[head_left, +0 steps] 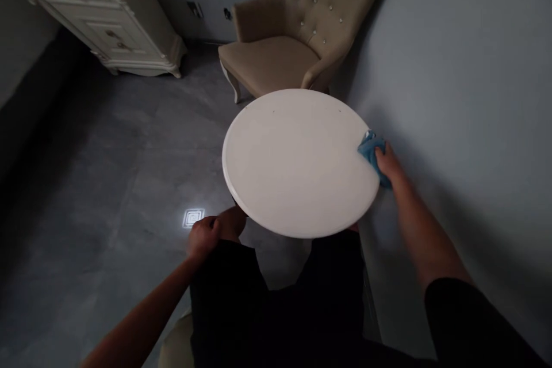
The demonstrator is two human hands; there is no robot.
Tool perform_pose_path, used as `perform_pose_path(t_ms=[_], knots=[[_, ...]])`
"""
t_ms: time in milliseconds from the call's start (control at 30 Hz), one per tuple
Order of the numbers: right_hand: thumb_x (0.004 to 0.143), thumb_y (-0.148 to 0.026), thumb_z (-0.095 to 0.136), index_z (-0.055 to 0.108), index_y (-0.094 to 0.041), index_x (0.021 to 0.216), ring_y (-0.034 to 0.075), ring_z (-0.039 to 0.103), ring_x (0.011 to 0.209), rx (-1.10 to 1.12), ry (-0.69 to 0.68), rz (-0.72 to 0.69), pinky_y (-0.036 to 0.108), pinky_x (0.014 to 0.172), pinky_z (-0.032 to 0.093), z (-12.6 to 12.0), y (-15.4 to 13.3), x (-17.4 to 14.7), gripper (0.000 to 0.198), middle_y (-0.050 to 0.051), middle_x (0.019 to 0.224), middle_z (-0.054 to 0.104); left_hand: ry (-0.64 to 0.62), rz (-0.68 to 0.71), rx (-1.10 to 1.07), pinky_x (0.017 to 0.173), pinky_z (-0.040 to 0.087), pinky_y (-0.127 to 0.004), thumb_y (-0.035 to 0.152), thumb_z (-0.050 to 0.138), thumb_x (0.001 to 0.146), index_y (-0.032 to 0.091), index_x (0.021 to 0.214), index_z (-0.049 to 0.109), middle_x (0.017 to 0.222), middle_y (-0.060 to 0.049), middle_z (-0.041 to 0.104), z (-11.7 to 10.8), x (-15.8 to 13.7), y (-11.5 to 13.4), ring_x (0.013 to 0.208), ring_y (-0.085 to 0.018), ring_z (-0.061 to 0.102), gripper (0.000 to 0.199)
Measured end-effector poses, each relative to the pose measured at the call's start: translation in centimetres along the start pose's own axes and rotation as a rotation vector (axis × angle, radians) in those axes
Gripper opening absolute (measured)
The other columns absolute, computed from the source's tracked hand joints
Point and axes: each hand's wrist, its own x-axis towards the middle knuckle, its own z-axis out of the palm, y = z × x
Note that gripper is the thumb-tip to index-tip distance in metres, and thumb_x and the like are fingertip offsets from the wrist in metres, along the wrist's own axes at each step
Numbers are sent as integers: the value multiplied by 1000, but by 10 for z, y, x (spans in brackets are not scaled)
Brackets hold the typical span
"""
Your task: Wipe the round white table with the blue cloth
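Our right hand [388,162] is wrapped around the blue cloth [369,150], likely light, limp and best gripped bunched, at the right rim of the table [297,167], while our left hand [203,238] half-curls by the knee [231,221], contents unclear.

Head view: high, at six o'clock of the tabletop [302,167], facing twelve and down
Tabletop: near
Armchair [271,60]: farther, toward twelve
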Motion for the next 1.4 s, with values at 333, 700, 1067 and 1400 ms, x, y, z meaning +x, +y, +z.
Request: perform_pose_path(t_ms=[333,700,1067,1400], knots=[[126,-52,28,54,9,168,53,42,169,-266,-124,-110,80,132,27,90,-279,190,79,43,175,47,33,16,-96,118,58,-47,44,46,108,19,114,90,128,-17,88,5,8,-9,125,-37,78,51],[110,-77,43,80,-39,152,42,37,174,-219,-342,-944,76,148,-2,189,-507,-32,68,-8,166,72,43,-23,-82,114,58,-46,43,47,108,20,111,90,124,-17,89,2,7,-6,122,-36,79,49],[114,-73,35,34,-26,191,47,10,184,-222,-321,-578,80,145,4,94,-364,-38,90,2,200,17,25,4,49,105,58,-40,39,42,114,19,113,91,124,-18,89,-4,-16,18,119,-35,81,53],[121,-68,33,28,-21,193,58,30,176,-271,-99,172,93,130,26,-1,-107,13,86,32,195,19,6,21,0,104,57,-41,38,47,114,19,110,91,121,-20,88,-13,-13,6,118,-35,80,49]])
